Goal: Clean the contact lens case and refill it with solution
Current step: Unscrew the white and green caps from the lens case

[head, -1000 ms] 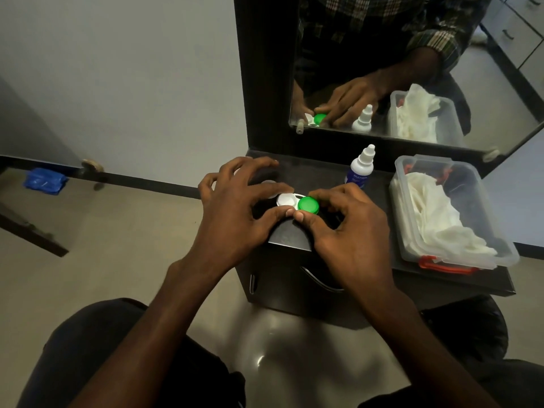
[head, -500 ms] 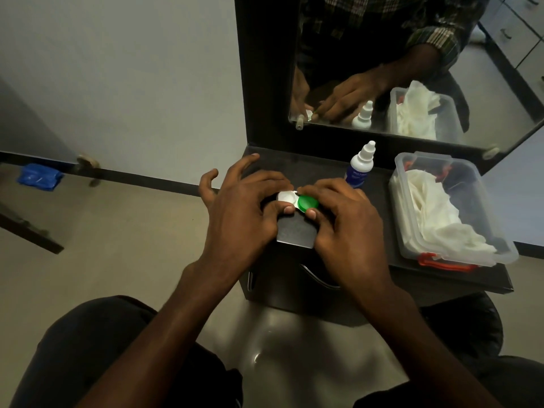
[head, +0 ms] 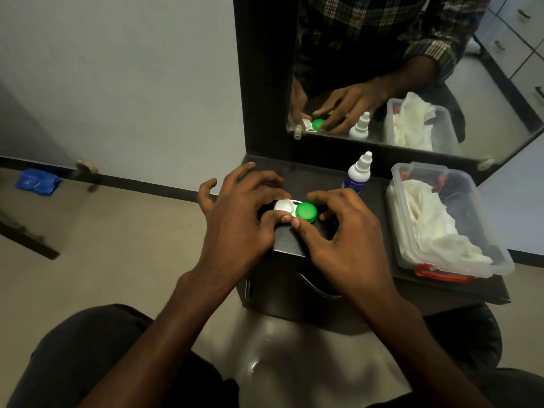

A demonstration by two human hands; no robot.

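The contact lens case (head: 294,209) lay near the front left corner of the dark vanity shelf (head: 374,278), between the two hands. The left hand (head: 235,219) steadied its white side, thumb tip pressed against the near edge and fingers arched over the far side; that well (head: 283,206) looked uncapped, pale inside. The right hand (head: 341,231) pinched the green cap (head: 306,212) between thumb and curled fingers, the other fingers loosely bent.

By my reading, the step in hand was the turning of the green cap, most likely unscrewing it so both wells could be wiped, though the direction of the twist could not be told. The next move would call for a firm hold on the case body so it did not skid on the smooth shelf, then lifting the cap clear without tipping any liquid.

The solution bottle (head: 357,175) stood upright just behind the right hand, its nozzle closed. A clear plastic tub (head: 482,260) of white tissues (head: 435,231) sat to the right, well apart from the case. A mirror (head: 412,69) rose behind the shelf, repeating hands, bottle and tub. Beyond were a pale wall, a beige floor and a blue cloth (head: 36,181) on it far left
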